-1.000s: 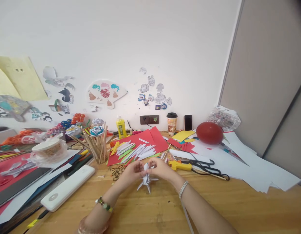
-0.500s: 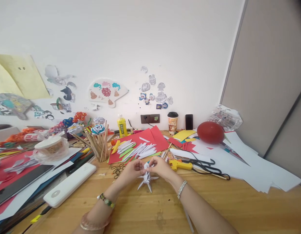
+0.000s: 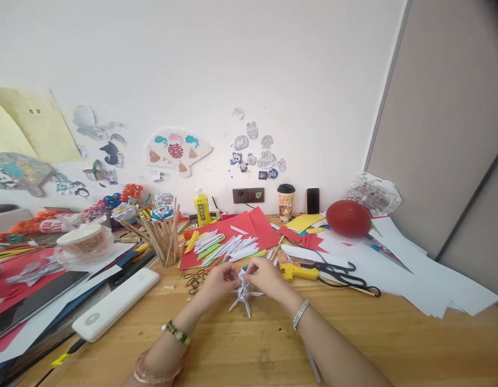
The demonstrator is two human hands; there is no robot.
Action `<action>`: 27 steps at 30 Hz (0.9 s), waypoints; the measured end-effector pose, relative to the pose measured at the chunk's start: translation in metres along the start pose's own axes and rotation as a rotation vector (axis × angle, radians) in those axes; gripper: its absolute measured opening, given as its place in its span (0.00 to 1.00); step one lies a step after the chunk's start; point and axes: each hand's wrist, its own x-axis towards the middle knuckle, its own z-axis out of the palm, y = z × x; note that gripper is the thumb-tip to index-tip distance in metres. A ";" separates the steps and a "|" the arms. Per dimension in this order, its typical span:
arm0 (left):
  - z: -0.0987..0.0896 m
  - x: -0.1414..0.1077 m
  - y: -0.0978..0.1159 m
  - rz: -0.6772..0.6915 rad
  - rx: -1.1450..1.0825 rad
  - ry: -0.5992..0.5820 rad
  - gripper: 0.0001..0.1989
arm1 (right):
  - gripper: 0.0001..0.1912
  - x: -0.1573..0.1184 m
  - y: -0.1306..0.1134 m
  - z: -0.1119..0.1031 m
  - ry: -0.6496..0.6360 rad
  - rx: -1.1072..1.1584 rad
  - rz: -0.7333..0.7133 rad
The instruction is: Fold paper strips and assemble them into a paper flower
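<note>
A white folded-paper figure with several pointed legs (image 3: 243,296) stands just above or on the wooden table; I cannot tell whether its tips touch. From the left, my left hand (image 3: 224,279) pinches the upper part of the figure between thumb and fingers. My right hand (image 3: 262,275) grips the same upper part from the other side, its fingertips close to those of the left. Fingers partly cover the top of the figure. Right beyond the hands lies a pile of white folded paper strips (image 3: 236,248) on red paper sheets (image 3: 254,226).
A yellow glue gun (image 3: 299,272) and black-handled scissors (image 3: 349,279) lie right of my hands. Left are dark rubber bands (image 3: 195,280), a white elongated device (image 3: 115,306) and a holder of sticks (image 3: 166,247). A red balloon (image 3: 348,219) rests on white paper behind.
The paper figure has turned slightly between my fingers, and its legs point a little differently. Both hands stay at nearly the same place, still gripping its top.
</note>
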 end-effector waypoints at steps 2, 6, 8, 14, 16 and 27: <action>0.001 0.000 0.002 -0.007 0.040 0.021 0.08 | 0.04 -0.001 -0.001 0.001 0.026 -0.079 -0.033; 0.001 0.001 0.001 -0.015 0.090 0.061 0.07 | 0.06 -0.002 -0.003 0.003 0.108 -0.206 -0.164; 0.000 0.002 -0.001 -0.015 0.111 0.057 0.07 | 0.06 -0.002 -0.004 0.004 0.133 -0.196 -0.184; -0.003 -0.002 -0.004 0.047 0.272 -0.035 0.10 | 0.04 0.000 0.003 0.002 -0.022 -0.078 -0.056; -0.002 -0.003 -0.004 0.055 0.368 -0.013 0.10 | 0.07 0.001 0.006 0.001 -0.093 -0.085 -0.016; 0.003 -0.007 0.005 0.102 0.458 0.013 0.08 | 0.05 -0.002 0.002 0.005 0.017 -0.246 -0.157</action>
